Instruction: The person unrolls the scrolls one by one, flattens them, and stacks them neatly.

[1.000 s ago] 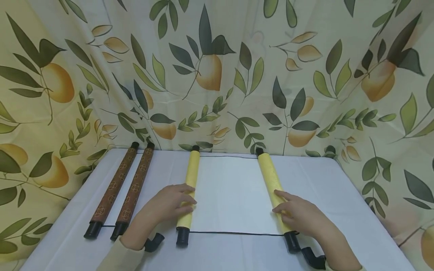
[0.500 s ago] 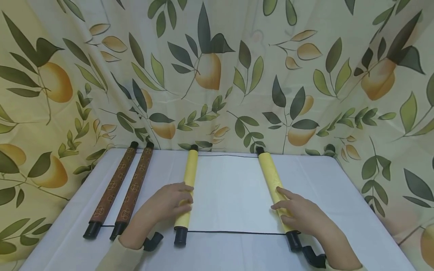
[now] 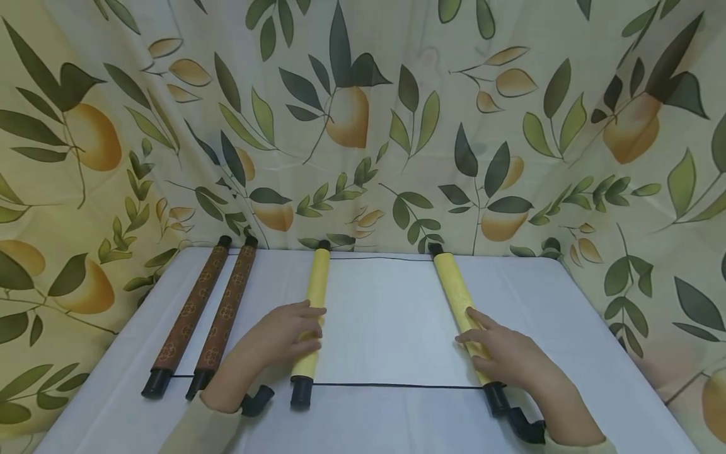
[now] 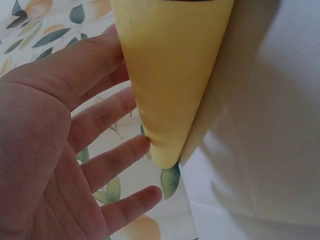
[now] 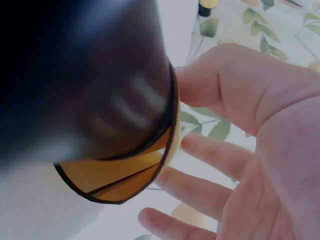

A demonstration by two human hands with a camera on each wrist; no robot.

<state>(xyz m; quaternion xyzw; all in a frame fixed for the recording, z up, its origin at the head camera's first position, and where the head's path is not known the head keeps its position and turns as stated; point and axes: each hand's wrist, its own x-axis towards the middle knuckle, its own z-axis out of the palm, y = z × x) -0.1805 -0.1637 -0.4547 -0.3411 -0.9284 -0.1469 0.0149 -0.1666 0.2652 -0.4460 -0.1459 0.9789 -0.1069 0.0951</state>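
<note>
A scroll lies partly unrolled in the head view, its white sheet [image 3: 391, 321] spread between a left yellow roll [image 3: 319, 277] and a right yellow roll [image 3: 452, 280]. Both rolls have black end knobs. My left hand [image 3: 286, 334] rests at the lower half of the left roll; in the left wrist view its fingers [image 4: 117, 157] are spread and fairly straight against the roll's side. My right hand [image 3: 507, 353] touches the right roll near its lower end. In the right wrist view those fingers [image 5: 200, 192] are extended too, and the near black knob [image 5: 100, 75] fills the upper left.
Two brown patterned rolls [image 3: 229, 302] of another scroll lie to the left, partly behind my left forearm. A white cloth covers the table [image 3: 567, 334]. Beyond its back edge hangs a fruit-and-leaf curtain [image 3: 391, 139]. Black wrist mounts [image 3: 258, 401] sit under both wrists.
The two yellow rolls have moved slightly apart, the left one leftward and the right one's near end rightward, with my hands following. A little more white sheet shows between them.
</note>
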